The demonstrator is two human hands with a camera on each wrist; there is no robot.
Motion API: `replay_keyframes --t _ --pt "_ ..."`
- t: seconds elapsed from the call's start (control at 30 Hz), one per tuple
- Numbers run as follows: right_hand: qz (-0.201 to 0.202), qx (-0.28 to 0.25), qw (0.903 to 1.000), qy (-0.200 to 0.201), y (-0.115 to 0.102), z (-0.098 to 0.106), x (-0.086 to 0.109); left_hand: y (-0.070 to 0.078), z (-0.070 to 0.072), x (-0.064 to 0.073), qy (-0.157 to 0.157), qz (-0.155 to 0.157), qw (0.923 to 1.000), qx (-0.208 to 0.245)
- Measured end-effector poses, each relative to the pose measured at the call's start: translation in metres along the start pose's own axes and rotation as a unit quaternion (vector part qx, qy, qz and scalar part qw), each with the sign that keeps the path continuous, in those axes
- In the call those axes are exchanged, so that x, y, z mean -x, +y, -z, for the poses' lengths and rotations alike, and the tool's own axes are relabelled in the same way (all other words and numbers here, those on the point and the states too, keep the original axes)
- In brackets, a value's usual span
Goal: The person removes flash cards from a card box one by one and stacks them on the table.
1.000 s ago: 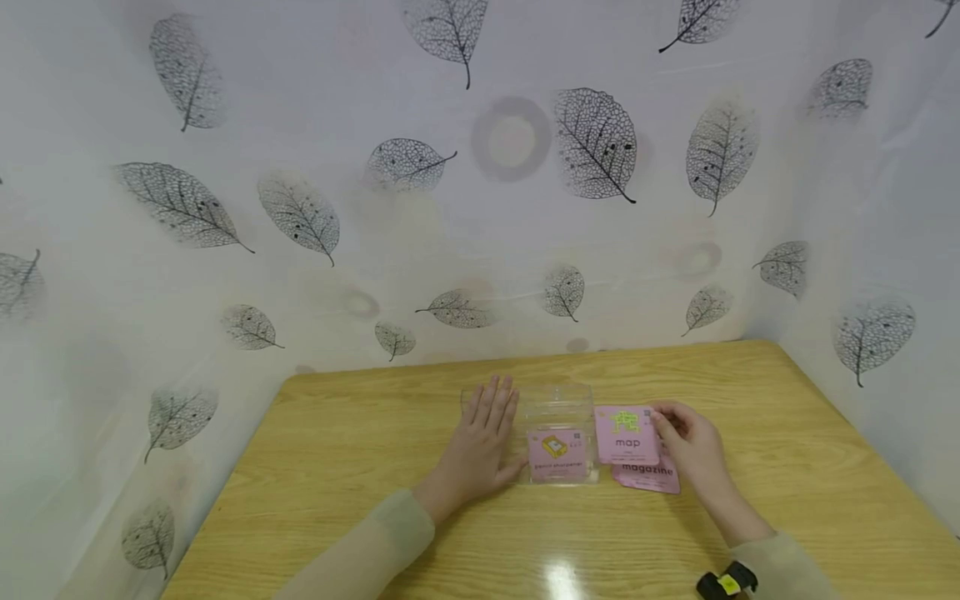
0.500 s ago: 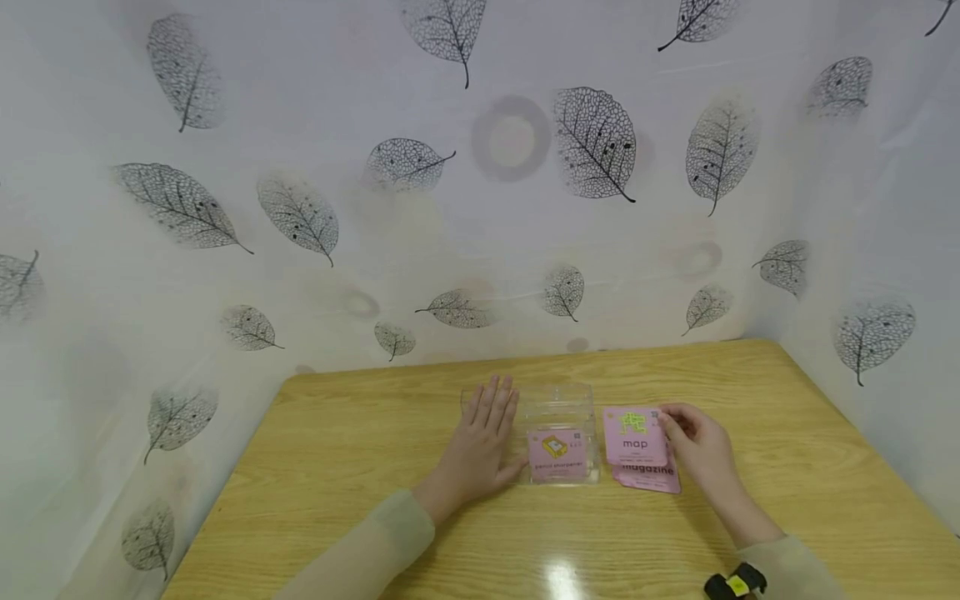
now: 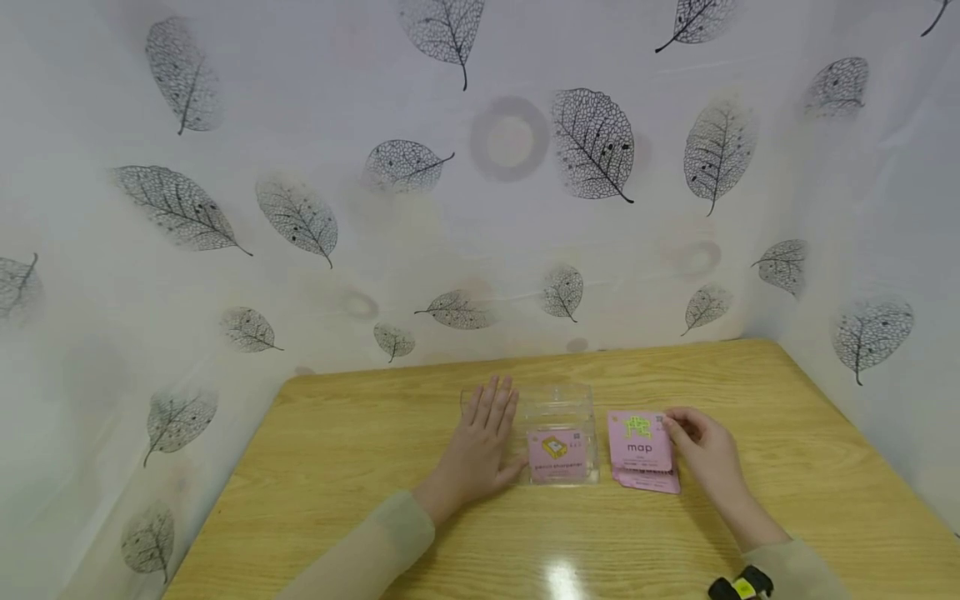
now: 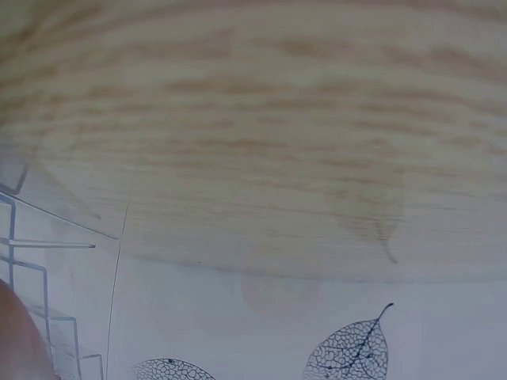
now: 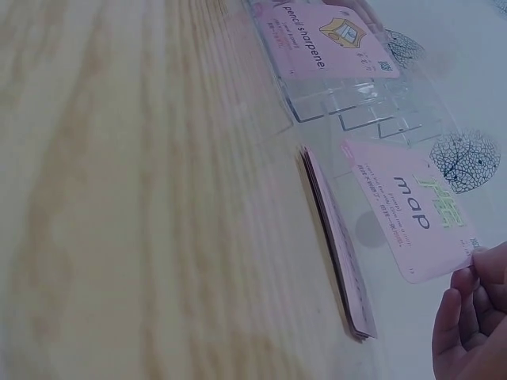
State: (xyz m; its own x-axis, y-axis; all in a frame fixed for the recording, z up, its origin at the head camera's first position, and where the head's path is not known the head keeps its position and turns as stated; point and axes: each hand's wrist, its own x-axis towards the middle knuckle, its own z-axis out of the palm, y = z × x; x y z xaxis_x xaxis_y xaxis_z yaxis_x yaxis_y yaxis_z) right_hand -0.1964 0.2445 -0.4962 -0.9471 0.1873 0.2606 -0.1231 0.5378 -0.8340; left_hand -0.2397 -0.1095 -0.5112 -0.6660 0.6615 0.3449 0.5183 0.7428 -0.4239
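My right hand (image 3: 708, 454) pinches the right edge of a pink flashcard (image 3: 639, 442) printed "map". That card is raised above a small stack of pink cards (image 3: 652, 482) and overlaps it in the head view. From the right wrist, the map card (image 5: 412, 222) shows tilted and apart from the stack (image 5: 337, 253). A clear stepped plastic card holder (image 3: 558, 393) stands left of the cards, with a "pencil sharpener" card (image 3: 557, 454) on its front step. My left hand (image 3: 480, 450) lies with straight fingers along the holder's left side.
The wood-grain table (image 3: 337, 467) reaches back to a pale curtain (image 3: 510, 250) with a leaf print. More curtain hangs at both sides. A black strap with a yellow patch (image 3: 742, 587) sits at the right wrist.
My right hand has carried the map card to the right, away from the holder, and slightly nearer, so it covers more of the stack. My left hand has stayed in place.
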Motion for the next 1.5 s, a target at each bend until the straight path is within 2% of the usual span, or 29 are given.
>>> replay_keyframes --t 0.17,0.37,0.57,0.83,1.33,1.5 --pt "0.004 0.002 1.0000 -0.003 0.002 -0.001 0.000 0.000 0.002 0.000 -0.009 -0.001 1.0000 -0.002" --pt "-0.021 0.018 0.9996 -0.007 0.004 0.000 0.001 0.001 0.001 0.000 -0.007 0.000 1.0000 0.003" --pt "-0.030 0.027 0.9991 -0.010 0.007 0.002 0.002 0.000 -0.001 -0.001 -0.001 0.003 0.9999 0.014" --pt "-0.054 0.032 0.9978 -0.018 0.010 0.003 0.002 -0.001 0.002 -0.001 -0.012 0.002 0.9996 0.024" --pt "-0.049 0.054 0.9973 -0.009 0.015 0.004 0.002 -0.001 0.002 -0.002 -0.015 0.002 0.9998 0.014" --pt "-0.057 0.057 0.9966 -0.014 0.016 0.005 0.001 0.000 0.000 -0.001 -0.007 0.002 0.9999 0.015"
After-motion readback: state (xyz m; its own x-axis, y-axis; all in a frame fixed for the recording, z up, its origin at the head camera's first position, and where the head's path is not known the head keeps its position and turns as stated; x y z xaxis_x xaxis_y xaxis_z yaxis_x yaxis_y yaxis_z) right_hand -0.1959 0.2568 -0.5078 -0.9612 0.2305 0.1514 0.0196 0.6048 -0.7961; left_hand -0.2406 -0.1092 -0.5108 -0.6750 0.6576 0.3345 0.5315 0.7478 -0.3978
